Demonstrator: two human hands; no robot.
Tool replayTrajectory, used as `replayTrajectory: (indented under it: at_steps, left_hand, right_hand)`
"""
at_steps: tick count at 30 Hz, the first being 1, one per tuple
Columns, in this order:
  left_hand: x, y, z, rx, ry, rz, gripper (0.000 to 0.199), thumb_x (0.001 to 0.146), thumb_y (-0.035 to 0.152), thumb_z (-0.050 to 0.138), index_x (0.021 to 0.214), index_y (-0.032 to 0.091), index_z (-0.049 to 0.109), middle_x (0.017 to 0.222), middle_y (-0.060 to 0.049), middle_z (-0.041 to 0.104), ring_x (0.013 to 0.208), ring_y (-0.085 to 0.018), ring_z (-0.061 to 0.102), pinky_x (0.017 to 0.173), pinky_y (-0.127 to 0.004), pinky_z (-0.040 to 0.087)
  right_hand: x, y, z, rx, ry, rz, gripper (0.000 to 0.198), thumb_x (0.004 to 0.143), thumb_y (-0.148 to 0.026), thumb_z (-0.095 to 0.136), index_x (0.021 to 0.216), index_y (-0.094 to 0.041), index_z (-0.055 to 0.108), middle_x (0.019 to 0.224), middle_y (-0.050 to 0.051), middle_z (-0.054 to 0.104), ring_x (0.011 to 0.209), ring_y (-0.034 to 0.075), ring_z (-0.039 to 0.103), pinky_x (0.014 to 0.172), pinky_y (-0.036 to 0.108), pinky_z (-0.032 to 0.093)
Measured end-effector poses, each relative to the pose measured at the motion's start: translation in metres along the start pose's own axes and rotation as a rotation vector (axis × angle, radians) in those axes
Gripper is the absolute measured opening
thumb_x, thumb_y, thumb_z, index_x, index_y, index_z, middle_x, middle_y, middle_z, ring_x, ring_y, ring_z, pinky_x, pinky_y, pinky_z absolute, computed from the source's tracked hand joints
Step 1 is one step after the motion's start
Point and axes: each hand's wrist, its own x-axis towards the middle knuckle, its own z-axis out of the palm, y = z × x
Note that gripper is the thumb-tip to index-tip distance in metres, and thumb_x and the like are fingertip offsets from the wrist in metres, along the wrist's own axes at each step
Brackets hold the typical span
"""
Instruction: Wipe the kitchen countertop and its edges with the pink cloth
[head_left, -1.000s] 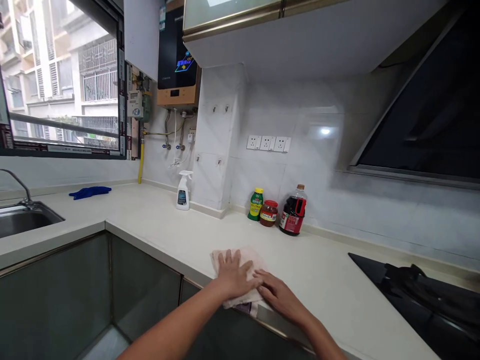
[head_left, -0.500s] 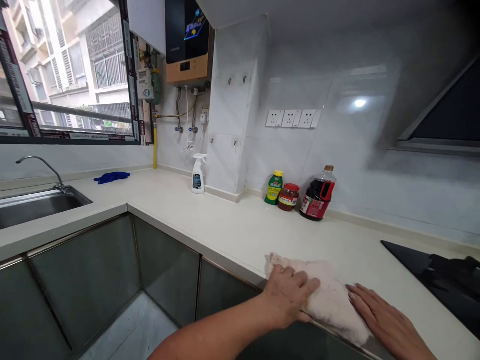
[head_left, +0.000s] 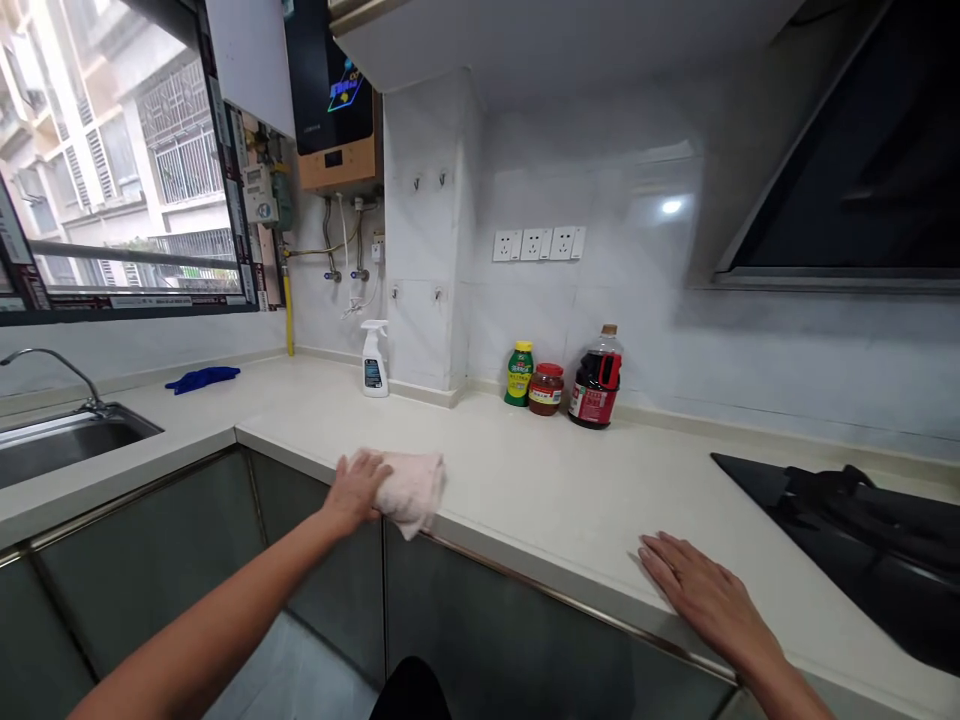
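My left hand [head_left: 355, 492] grips a pale pink cloth [head_left: 409, 487] at the front edge of the white countertop [head_left: 517, 480]. Part of the cloth hangs over the edge, and it looks slightly blurred. Farther right, my right hand [head_left: 694, 583] rests flat on the counter near its front edge, fingers stretched out and holding nothing. The black gas stove [head_left: 847, 545] lies to the right of that hand.
Against the back wall stand a green bottle [head_left: 519, 375], a red-lidded jar [head_left: 546, 390] and a large dark sauce bottle [head_left: 596, 380]. A white spray bottle [head_left: 374, 360] is by the pillar. Left are a blue cloth [head_left: 202, 379] and the sink [head_left: 82, 436].
My left hand has slid the cloth leftward along the counter edge, away from my right hand. The cloth is now more bunched. The view has shifted to the right.
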Motion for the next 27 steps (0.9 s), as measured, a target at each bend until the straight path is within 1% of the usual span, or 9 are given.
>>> replayTrajectory:
  at_steps: [3,6,9,12,14,17,21,25,27]
  left_hand:
    - [-0.004,-0.018,-0.002,0.099,0.026,-0.097,0.077,0.059,0.015,0.077,0.13,0.029,0.052,0.153,-0.012,0.043,0.147,-0.039,0.025,0.118,-0.062,0.003]
    - [-0.012,0.001,0.005,0.082,0.016,-0.107,0.088,0.056,0.033,0.082,0.137,0.024,0.049,0.154,-0.017,0.039,0.148,-0.043,0.02,0.119,-0.058,0.003]
    - [-0.022,0.042,0.011,0.002,-0.039,0.012,0.089,0.067,0.054,0.077,0.144,0.023,0.045,0.157,-0.018,0.034,0.149,-0.045,0.016,0.118,-0.059,0.002]
    - [-0.023,0.088,0.009,-0.071,-0.1,0.214,0.07,0.083,0.055,0.065,0.144,0.028,0.046,0.155,-0.015,0.038,0.144,-0.041,0.028,0.117,-0.057,0.012]
    - [-0.016,0.117,0.006,-0.089,-0.114,0.347,0.055,0.086,0.049,0.065,0.136,0.029,0.055,0.142,-0.013,0.051,0.132,-0.038,0.042,0.112,-0.052,0.023]
    - [0.003,0.155,0.007,-0.048,-0.106,0.44,0.043,0.077,0.046,0.076,0.112,0.024,0.064,0.114,-0.011,0.061,0.11,-0.033,0.052,0.101,-0.047,0.033]
    - [0.022,0.2,0.024,-0.016,-0.093,0.485,0.052,0.067,0.052,0.084,0.103,0.022,0.062,0.107,-0.01,0.058,0.103,-0.032,0.052,0.093,-0.045,0.035]
    - [0.015,0.255,0.051,-0.001,-0.064,0.506,0.074,0.057,0.064,0.085,0.111,0.019,0.06,0.114,-0.015,0.057,0.105,-0.035,0.05,0.091,-0.047,0.037]
    - [0.006,0.286,0.065,0.034,-0.02,0.554,0.079,0.061,0.063,0.082,0.12,0.018,0.056,0.117,-0.016,0.057,0.106,-0.036,0.05,0.091,-0.049,0.038]
  right_hand:
    - [0.004,0.007,0.006,0.016,-0.058,-0.012,0.054,0.086,-0.034,0.03,0.131,-0.038,0.06,0.149,-0.004,0.046,0.142,0.026,0.034,0.116,0.053,0.029]
    - [0.007,0.004,0.005,0.016,-0.026,0.005,0.053,0.088,-0.037,0.031,0.133,-0.037,0.059,0.149,-0.002,0.047,0.141,0.028,0.035,0.114,0.054,0.031]
    - [0.008,-0.009,-0.003,0.029,0.04,0.097,0.057,0.092,-0.049,0.026,0.136,-0.03,0.056,0.148,0.003,0.048,0.139,0.028,0.038,0.113,0.052,0.032]
    - [0.009,-0.022,-0.015,0.053,0.043,0.125,0.061,0.094,-0.055,0.022,0.135,-0.027,0.057,0.145,0.004,0.051,0.136,0.026,0.041,0.112,0.048,0.034]
    - [0.01,-0.028,-0.024,0.068,0.046,0.134,0.061,0.094,-0.055,0.022,0.133,-0.026,0.059,0.143,0.005,0.053,0.135,0.025,0.043,0.11,0.047,0.035]
    - [0.01,-0.035,-0.033,0.102,0.067,0.167,0.058,0.096,-0.055,0.023,0.129,-0.027,0.061,0.141,0.004,0.055,0.132,0.025,0.046,0.107,0.047,0.038]
    - [0.009,-0.042,-0.042,0.121,0.075,0.197,0.057,0.096,-0.055,0.023,0.126,-0.028,0.062,0.14,0.004,0.056,0.13,0.025,0.047,0.107,0.048,0.037]
    - [0.01,-0.042,-0.047,0.135,0.045,0.211,0.059,0.095,-0.059,0.021,0.126,-0.028,0.062,0.139,0.004,0.056,0.13,0.025,0.048,0.107,0.05,0.038]
    - [0.01,-0.039,-0.046,0.143,0.026,0.211,0.061,0.094,-0.059,0.02,0.125,-0.028,0.062,0.139,0.004,0.056,0.13,0.025,0.048,0.106,0.05,0.039]
